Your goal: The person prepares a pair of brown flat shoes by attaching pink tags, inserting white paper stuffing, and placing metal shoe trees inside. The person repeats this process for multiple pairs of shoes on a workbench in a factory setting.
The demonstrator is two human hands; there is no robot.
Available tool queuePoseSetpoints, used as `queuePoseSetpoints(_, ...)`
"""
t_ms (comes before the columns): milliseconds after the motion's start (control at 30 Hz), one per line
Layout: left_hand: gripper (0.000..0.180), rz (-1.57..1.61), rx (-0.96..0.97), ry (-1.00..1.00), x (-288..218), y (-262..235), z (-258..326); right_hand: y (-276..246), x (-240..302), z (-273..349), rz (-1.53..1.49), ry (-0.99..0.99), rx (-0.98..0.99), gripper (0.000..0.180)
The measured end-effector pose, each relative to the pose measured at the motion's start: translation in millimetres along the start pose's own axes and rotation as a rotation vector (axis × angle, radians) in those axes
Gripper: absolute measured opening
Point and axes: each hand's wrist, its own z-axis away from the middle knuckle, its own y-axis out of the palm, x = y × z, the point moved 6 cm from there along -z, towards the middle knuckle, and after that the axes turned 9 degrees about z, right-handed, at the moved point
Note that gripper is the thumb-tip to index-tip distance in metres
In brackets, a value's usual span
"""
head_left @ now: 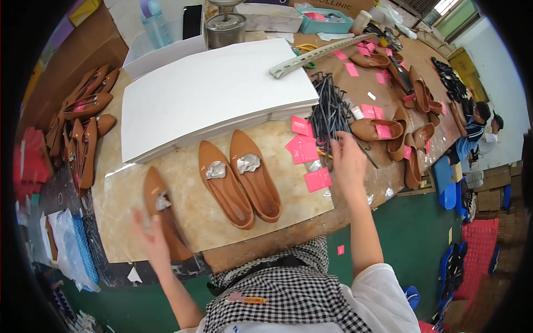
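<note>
A pair of pointed brown flat shoes (240, 188) lies side by side on the marbled table surface, toes away from me, with crumpled white paper in the toe ends. To their left is a single brown shoe (166, 213), slightly blurred, also with white paper inside. My left hand (151, 240) is beside that shoe, blurred, its fingers apart and nothing visibly in them. At the near edge of a pile of thin black sticks (331, 102), my right hand (350, 164) has its fingertips pinched, apparently on one black stick. Several pink cards (302, 149) lie just left of it.
A thick stack of white sheets (216, 94) fills the table's far middle, with a metal bar (316, 55) across its corner. Brown shoes (86, 127) are heaped at left; more brown shoes (383, 130) lie at right. Two people (474, 133) are at the far right.
</note>
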Motion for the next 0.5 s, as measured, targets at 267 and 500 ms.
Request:
queuePoseSetpoints(267, 0.056, 0.200, 0.608, -0.359, -52, 131, 25, 29, -70, -12, 0.123, 0.074, 0.092, 0.023)
queuePoseSetpoints(500, 0.066, 1.259, 0.592, -1.194, -91, 135, 79, -8, 61, 38, -0.448, 0.004, 0.336, 0.034)
